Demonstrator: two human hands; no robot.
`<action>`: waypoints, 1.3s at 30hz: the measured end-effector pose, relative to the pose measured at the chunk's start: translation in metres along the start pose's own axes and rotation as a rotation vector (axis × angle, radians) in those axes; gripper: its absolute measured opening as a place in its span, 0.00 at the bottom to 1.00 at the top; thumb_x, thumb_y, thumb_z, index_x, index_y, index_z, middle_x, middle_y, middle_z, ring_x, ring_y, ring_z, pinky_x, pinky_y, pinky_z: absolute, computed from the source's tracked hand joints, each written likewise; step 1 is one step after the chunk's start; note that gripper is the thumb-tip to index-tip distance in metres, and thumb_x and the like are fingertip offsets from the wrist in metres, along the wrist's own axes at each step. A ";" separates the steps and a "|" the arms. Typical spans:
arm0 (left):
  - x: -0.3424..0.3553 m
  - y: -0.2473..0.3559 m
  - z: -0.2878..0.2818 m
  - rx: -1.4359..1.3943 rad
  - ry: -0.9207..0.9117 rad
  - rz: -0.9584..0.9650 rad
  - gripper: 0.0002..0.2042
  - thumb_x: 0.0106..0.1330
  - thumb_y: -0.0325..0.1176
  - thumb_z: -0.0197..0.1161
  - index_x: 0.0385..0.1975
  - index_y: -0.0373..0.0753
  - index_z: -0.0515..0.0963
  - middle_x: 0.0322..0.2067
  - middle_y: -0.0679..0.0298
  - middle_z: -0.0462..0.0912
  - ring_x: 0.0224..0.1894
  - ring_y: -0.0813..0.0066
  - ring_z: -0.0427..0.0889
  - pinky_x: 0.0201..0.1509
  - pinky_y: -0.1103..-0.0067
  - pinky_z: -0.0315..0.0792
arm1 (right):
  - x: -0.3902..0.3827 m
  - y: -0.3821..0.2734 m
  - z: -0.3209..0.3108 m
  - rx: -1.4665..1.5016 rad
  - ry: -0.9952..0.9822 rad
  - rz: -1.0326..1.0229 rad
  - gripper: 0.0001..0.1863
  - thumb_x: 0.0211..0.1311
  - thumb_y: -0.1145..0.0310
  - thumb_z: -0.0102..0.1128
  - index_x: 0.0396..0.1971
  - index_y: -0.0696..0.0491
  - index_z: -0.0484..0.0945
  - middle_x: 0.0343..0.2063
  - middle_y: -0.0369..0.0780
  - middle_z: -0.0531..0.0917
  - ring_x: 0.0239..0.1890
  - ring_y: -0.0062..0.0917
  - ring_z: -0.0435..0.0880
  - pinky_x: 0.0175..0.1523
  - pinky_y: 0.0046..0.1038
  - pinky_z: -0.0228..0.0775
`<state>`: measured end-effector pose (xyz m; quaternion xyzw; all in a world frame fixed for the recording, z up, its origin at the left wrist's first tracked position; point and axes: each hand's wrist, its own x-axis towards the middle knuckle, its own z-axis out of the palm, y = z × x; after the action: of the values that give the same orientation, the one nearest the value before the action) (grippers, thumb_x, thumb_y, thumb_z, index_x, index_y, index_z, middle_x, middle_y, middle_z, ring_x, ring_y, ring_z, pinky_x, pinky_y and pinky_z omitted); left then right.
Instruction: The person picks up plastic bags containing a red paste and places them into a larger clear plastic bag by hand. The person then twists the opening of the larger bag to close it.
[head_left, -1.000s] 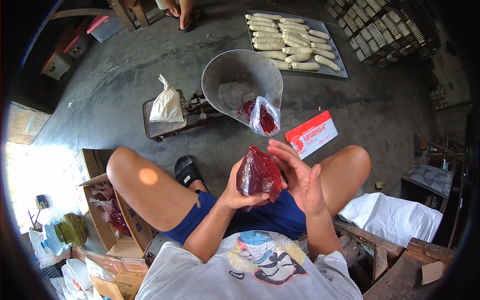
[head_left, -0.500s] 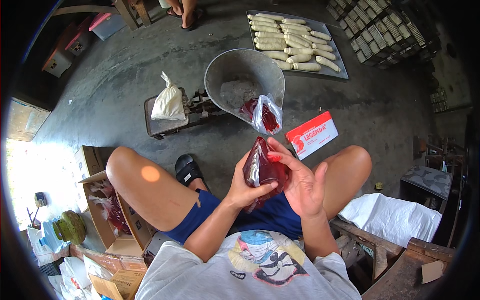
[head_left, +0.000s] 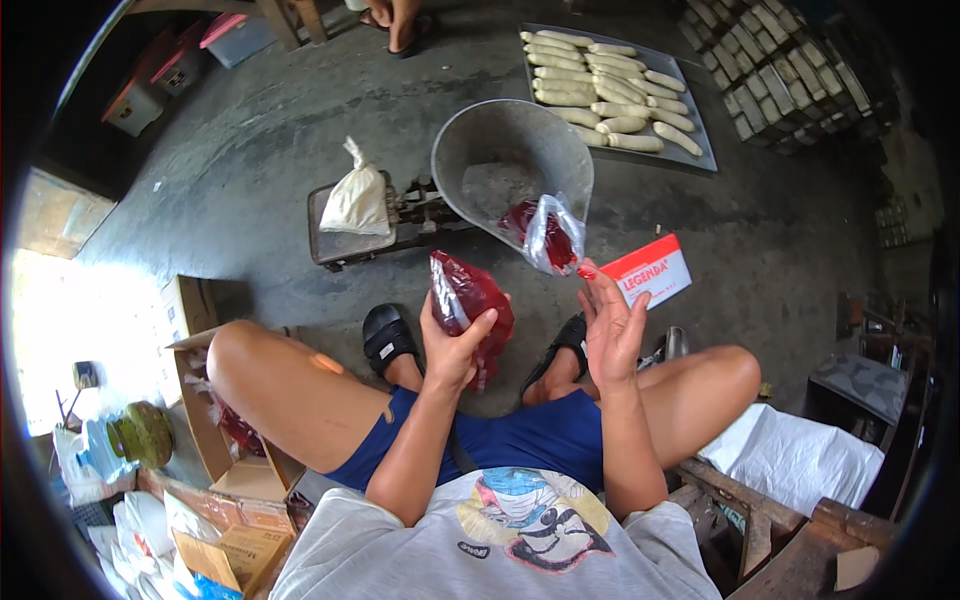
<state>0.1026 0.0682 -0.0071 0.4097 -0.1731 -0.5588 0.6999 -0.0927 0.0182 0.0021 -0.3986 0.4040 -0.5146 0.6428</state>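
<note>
My left hand (head_left: 450, 335) is wrapped round a clear plastic bag of dark red gel (head_left: 466, 300), held up above my lap. Apart from it, on the right, my right hand (head_left: 610, 335) has its fingers open, with some red stuff on a fingertip. Just beyond those fingertips is a metal scoop-shaped pan (head_left: 465, 150) on a weighing scale, holding another opened plastic bag (head_left: 550, 235) of red gel at its lip. A tied white bag (head_left: 355, 205) rests on the scale's tray. A red-and-white box (head_left: 655, 270) lies on the floor behind my right hand.
A metal sheet (head_left: 700, 130) holds several pale dough rolls at the back. Stacked baking tins (head_left: 770, 80), plastic bins (head_left: 175, 70) and another person's feet (head_left: 400, 35) are farther off. An open carton (head_left: 240, 470) stands left of me; a white sack (head_left: 785, 455) lies right.
My left hand has carried the red bag left and forward. My right hand has come away from it and reached forward toward the pan's lip. The view has shifted slightly.
</note>
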 end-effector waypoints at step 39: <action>-0.010 -0.159 -0.088 1.153 0.623 -0.217 0.30 0.48 0.38 0.77 0.48 0.35 0.68 0.39 0.52 0.76 0.43 0.51 0.77 0.54 0.62 0.70 | 0.014 0.061 -0.011 -1.070 0.053 -0.485 0.34 0.71 0.38 0.34 0.69 0.43 0.63 0.71 0.56 0.47 0.71 0.55 0.48 0.72 0.52 0.37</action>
<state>0.0596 0.1049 -0.1800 0.8760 -0.1917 -0.2994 0.3259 -0.0801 0.0130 -0.0602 -0.7356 0.5208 -0.3813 0.2056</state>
